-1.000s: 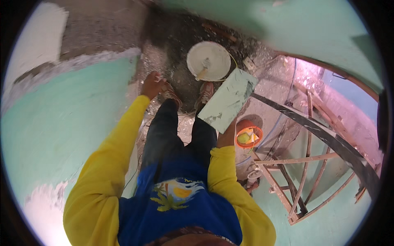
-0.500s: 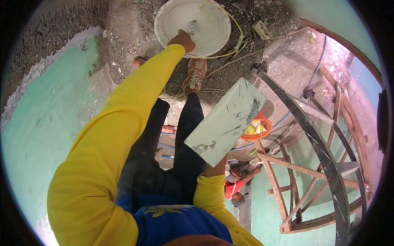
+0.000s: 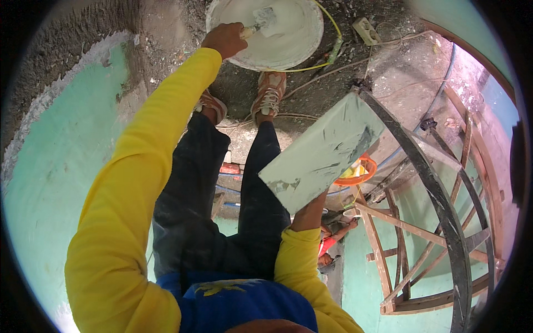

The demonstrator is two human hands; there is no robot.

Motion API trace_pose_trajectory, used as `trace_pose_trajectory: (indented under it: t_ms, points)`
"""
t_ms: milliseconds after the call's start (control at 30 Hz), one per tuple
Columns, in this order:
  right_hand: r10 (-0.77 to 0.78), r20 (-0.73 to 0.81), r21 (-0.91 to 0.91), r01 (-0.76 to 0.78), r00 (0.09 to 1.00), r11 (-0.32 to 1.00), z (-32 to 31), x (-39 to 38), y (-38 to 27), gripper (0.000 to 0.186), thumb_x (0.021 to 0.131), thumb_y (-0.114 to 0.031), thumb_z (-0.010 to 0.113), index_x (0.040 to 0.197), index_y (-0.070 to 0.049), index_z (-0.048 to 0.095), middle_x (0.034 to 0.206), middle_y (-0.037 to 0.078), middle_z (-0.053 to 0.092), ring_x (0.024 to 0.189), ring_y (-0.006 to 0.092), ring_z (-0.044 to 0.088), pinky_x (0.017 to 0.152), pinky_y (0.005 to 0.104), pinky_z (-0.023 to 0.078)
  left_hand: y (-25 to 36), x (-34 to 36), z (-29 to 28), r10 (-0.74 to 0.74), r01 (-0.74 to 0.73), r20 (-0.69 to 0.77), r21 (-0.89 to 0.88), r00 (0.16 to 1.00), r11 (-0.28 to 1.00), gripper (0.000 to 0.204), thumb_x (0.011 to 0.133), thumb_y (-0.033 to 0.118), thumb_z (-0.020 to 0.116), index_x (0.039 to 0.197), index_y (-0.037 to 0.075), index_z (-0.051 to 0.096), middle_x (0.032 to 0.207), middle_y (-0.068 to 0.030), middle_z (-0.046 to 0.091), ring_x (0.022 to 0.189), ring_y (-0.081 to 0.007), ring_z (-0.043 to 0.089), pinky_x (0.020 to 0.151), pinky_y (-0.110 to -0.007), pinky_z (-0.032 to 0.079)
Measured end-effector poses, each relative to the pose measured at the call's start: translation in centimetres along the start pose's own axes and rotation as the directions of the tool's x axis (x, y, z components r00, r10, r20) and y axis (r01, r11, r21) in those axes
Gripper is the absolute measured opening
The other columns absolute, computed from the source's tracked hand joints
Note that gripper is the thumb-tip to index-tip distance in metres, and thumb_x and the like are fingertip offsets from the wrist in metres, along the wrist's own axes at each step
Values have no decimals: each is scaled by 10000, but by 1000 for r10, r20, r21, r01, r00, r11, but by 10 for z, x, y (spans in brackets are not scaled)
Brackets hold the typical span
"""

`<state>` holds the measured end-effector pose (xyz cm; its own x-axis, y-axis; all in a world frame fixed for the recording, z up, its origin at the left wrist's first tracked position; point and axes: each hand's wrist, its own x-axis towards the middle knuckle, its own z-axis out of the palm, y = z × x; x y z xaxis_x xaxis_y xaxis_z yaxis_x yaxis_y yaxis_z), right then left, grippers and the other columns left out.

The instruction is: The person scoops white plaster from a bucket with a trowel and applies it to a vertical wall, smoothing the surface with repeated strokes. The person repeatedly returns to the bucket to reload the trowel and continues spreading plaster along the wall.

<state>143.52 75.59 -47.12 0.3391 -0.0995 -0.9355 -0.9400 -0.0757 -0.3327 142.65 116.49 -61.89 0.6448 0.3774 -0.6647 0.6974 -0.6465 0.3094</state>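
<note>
Left hand (image 3: 223, 40), clasping a pale-handled metal scraper (image 3: 252, 29), has shifted to the round white bucket (image 3: 302, 49)'s rim, uncovering the blade against white paste (image 3: 291, 32). Right hand (image 3: 311, 213) supports a pale rectangular board (image 3: 319, 152), grip hidden.

A tub (image 3: 318, 38) stands on the floor (image 3: 413, 60) ahead of the shoes (image 3: 271, 91); a putty knife (image 3: 256, 26) has its blade in the paste (image 3: 297, 25) and its handle in the left hand (image 3: 224, 40) at the tub's near left rim. Right of the tub lies a socket block (image 3: 366, 31). The right hand (image 3: 312, 210) is beneath a board (image 3: 322, 152), which partly covers a pail (image 3: 356, 180). Farther right is a frame (image 3: 401, 223), crossed in front by a strip (image 3: 441, 205).
</note>
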Motion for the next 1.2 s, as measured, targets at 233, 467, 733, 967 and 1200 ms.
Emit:
trace_pose_trajectory:
  t_ms: [233, 467, 733, 967, 1200]
  points:
    - [-75, 105, -16, 77, 992, 997, 50, 33, -31, 517, 1072, -370, 377, 1485, -58, 364, 1467, 130, 478, 1313, 298, 503, 1093, 459, 436, -32, -35, -20, 155, -147, 28, -190, 988, 971, 429, 816, 296, 709, 1190, 105, 623, 944, -194, 706, 845, -391, 688, 770, -477, 536]
    - [-72, 277, -2, 76, 958, 997, 130, 96, -37, 515, 1070, -371, 383, 1479, -58, 375, 1459, 128, 487, 1304, 298, 511, 1087, 460, 442, -33, -105, -30, 176, -236, -195, -345, 965, 909, 436, 831, 294, 711, 1201, 86, 614, 943, -177, 695, 834, -391, 677, 740, -473, 530]
    - [153, 309, -89, -131, 939, 987, 138, 135, 50, 512, 1068, -373, 391, 1471, -58, 386, 1449, 127, 497, 1295, 299, 520, 1080, 462, 448, -45, -130, -3, 464, -610, -474, -217, 748, 762, 462, 839, 137, 734, 1251, 16, 564, 1136, -195, 602, 1042, -394, 604, 873, -445, 506]
    - [125, 321, 16, -137, 939, 990, 136, 147, 82, 510, 1066, -374, 397, 1465, -57, 396, 1440, 125, 506, 1287, 299, 528, 1074, 464, 454, -52, -135, 39, 335, -543, -571, -240, 749, 805, 494, 781, 58, 752, 1227, -11, 551, 1161, -212, 567, 1062, -412, 573, 875, -457, 495]
    - [-31, 400, 147, -30, 916, 989, 160, 154, 35, 508, 1064, -376, 403, 1459, -57, 407, 1431, 123, 515, 1279, 300, 536, 1068, 466, 460, -28, -159, 51, 15, -243, -513, -380, 859, 892, 422, 837, 69, 718, 1207, -29, 542, 1131, -238, 566, 1042, -437, 567, 887, -458, 473]
